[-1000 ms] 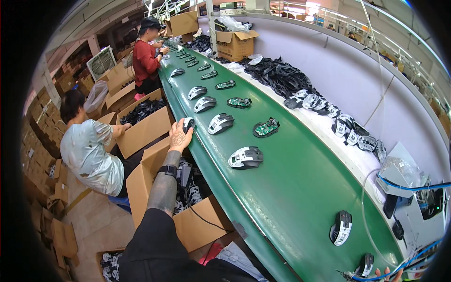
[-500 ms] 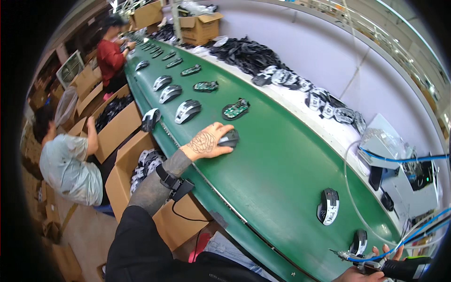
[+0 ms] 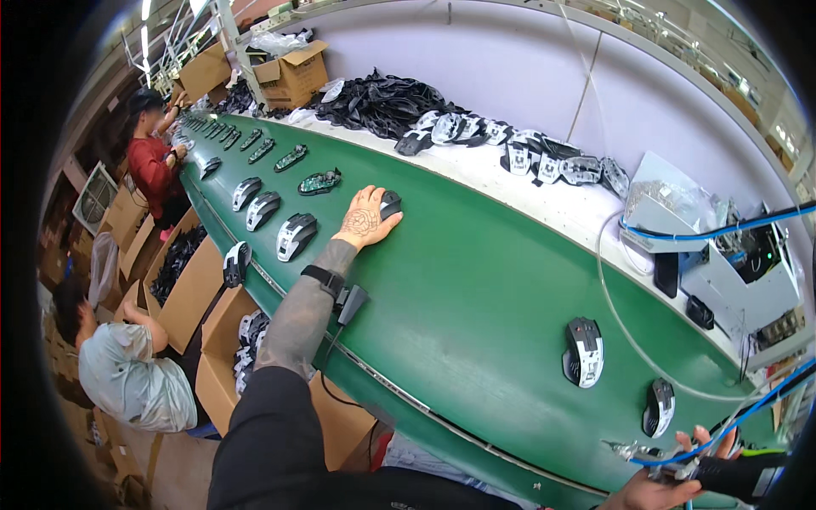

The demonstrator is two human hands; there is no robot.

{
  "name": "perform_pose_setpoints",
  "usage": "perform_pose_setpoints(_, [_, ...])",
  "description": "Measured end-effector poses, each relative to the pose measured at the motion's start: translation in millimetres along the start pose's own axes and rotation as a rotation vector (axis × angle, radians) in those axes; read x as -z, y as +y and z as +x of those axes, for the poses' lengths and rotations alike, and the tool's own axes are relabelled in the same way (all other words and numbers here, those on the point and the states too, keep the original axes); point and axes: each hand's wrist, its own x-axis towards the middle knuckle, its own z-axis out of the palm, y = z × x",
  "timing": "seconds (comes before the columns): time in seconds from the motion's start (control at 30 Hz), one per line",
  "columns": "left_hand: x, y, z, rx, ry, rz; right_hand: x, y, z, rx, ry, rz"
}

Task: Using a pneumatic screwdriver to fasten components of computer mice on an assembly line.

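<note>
My left hand reaches across the green belt, its fingers and thumb around a dark grey computer mouse; the palm side is hidden. Just beyond it lies a mouse base with a green circuit board. A white-and-black mouse rests nearer to my left forearm. At the lower right, my right hand is wrapped round a black tool with a metal tip and a blue hose; its exact kind is unclear. Two assembled mice, one and another, lie beside that tool.
Rows of mice and circuit boards run up the belt. Black parts and white shells lie along the white ledge. Cardboard boxes and two co-workers are on the left. A cabled machine stands at right.
My left hand has moved farther across the belt with the dark mouse, to where the nearest circuit board lay; that board no longer shows. The view has shifted. My right hand still grips the tool.
</note>
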Motion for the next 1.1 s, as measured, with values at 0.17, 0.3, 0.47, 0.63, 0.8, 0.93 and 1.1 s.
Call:
perform_pose_setpoints(0.17, [18.1,1.7,10.3,0.217,-0.243,-0.383,-6.3,0.8,11.1,-0.071,0.075,0.111])
perform_pose_setpoints(0.3, [56.7,-52.3,-44.9,0.395,-0.014,0.165,-7.1,10.5,2.4,-0.031,0.09,0.103])
perform_pose_setpoints(0.47, [80.2,-81.4,-57.1,0.554,-0.262,-0.071,-6.3,21.5,-7.2,-0.062,0.114,0.041])
perform_pose_setpoints(0.63, [68.8,-119.3,18.3,0.257,-0.093,-0.19,-22.6,20.4,0.5,-0.083,0.107,0.049])
perform_pose_setpoints(0.8, [44.9,-149.5,50.1,0.042,-0.363,-0.256,-22.7,27.9,-2.3,-0.022,0.053,-0.004])
perform_pose_setpoints(0.93, [37.1,-153.8,52.1,0.247,-0.518,-0.539,-24.0,32.4,-5.0,-0.016,0.046,-0.05])
perform_pose_setpoints(1.1, [35.6,-137.2,52.6,0.187,-0.382,-0.451,-45.1,26.7,1.3,-0.103,0.233,0.347])
